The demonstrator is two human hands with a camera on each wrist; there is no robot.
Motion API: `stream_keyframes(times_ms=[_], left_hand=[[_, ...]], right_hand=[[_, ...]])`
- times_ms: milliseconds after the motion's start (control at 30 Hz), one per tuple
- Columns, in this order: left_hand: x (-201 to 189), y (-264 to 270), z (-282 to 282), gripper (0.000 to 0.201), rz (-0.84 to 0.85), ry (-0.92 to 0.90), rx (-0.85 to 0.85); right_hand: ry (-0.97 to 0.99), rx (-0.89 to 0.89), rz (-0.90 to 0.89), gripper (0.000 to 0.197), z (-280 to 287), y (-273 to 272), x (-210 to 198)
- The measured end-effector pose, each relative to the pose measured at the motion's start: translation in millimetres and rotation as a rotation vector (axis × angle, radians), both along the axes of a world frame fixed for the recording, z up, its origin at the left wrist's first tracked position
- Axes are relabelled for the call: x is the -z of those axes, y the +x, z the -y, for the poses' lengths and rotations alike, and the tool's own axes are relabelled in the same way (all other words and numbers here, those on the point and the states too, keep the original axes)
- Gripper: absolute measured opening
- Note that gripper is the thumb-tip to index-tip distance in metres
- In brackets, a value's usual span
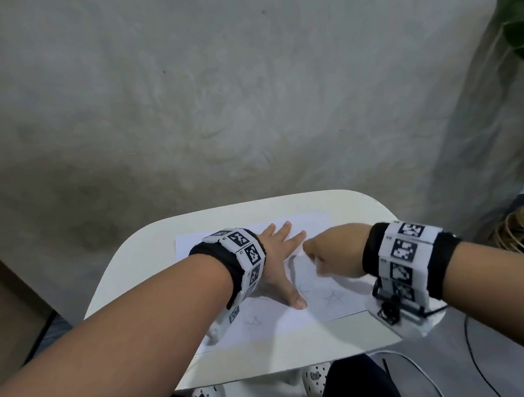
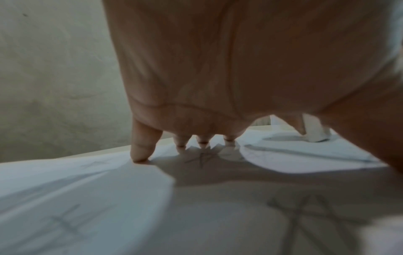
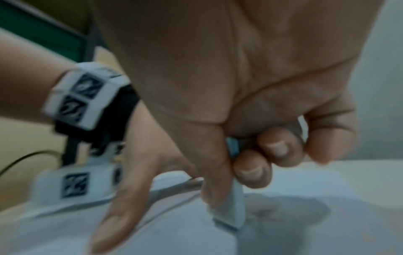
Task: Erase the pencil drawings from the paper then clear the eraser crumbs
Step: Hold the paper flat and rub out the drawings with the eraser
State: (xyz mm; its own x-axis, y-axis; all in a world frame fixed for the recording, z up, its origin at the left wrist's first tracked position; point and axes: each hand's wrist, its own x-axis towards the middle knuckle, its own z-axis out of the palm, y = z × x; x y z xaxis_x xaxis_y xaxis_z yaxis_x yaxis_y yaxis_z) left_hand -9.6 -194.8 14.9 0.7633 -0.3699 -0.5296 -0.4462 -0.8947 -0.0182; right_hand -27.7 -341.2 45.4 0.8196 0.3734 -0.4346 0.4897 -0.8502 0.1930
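Right wrist view: eraser pinched and down on the sheet, erasing barely underway

Thumb and curled fingers of the right hand [image 3: 250, 120] pinch a pale eraser [image 3: 231, 212], its tip touching the paper [image 1: 264, 326], though it's blurry so I can't say how hard it presses. Just left of it the left hand [image 1: 278, 266] lies flat with fingers spread, pinning the sheet, which covers most of the small white table [image 1: 139, 248]. Progress-wise I'd call it early: star-like pencil sketches [image 1: 332, 297] still show near the thumb, another one [image 1: 253, 321] on the near side by the left wrist, and more faint marks in the left wrist view. Can't make out any crumbs at this sharpness, so the sweep-off step looks entirely ahead. Most of the rubbing is still left, I reckon.
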Motion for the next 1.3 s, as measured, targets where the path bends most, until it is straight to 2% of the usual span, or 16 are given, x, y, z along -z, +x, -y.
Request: stream_keyframes(times_ms=[100, 167, 233, 300, 367, 433, 500, 567, 633, 700, 767, 833, 967, 1100, 1200, 1300], left_hand=[[-1, -1, 1, 0.129, -0.011, 0.015, -0.006], [-1, -2, 0, 0.129, -0.008, 0.008, -0.007], [0, -1, -1, 0.130, -0.013, -0.007, -0.005], [-1, -1, -1, 0.130, -0.019, -0.003, -0.007], [-2, -1, 0, 0.129, -0.015, 0.007, -0.009], [-1, -1, 0, 0.130, -0.011, -0.003, -0.008], [1, 0, -1, 0.131, -0.012, -0.012, -0.009], [1, 1, -2, 0.131, -0.014, -0.018, -0.010], [1, 0, -1, 0.130, -0.013, -0.014, -0.012], [2, 0, -1, 0.130, -0.007, -0.015, -0.012], [2, 0, -2, 0.131, -0.008, -0.018, -0.009], [1, 0, -2, 0.131, -0.016, -0.016, -0.012], [0, -1, -2, 0.130, -0.005, -0.014, -0.013], [0, 0, -1, 0.131, -0.023, -0.017, -0.012], [1, -1, 0, 0.130, -0.010, -0.007, -0.011], [0, 0, -1, 0.131, -0.021, -0.002, -0.012]], right_hand=[[-0.042, 0.059, 0.057, 0.019, 11, 13, -4], [-0.070, -0.001, 0.070, 0.021, 6, 5, 0], [-0.036, -0.059, 0.031, 0.015, 2, -5, 6], [-0.012, 0.001, 0.038, 0.009, 7, 3, 2], [-0.049, 0.056, 0.084, 0.013, 12, 12, -1], [-0.079, -0.001, 0.111, 0.018, 7, 5, 2], [-0.041, -0.070, 0.053, 0.011, 2, -7, 8], [-0.012, -0.008, 0.028, 0.004, 7, 0, 3], [-0.042, 0.061, 0.089, 0.012, 16, 13, -1], [-0.070, 0.019, 0.145, 0.014, 14, 9, 4], [-0.029, -0.054, 0.072, 0.008, 7, -3, 12], [0.001, -0.025, 0.025, 0.003, 9, -1, 7], [-0.033, 0.019, 0.136, 0.007, 20, 9, 1], [0.019, -0.003, 0.007, 0.003, 17, 1, 5], [-0.020, 0.034, 0.092, 0.003, 24, 10, -1], [0.032, -0.021, 0.015, 0.004, 18, -1, 6]])
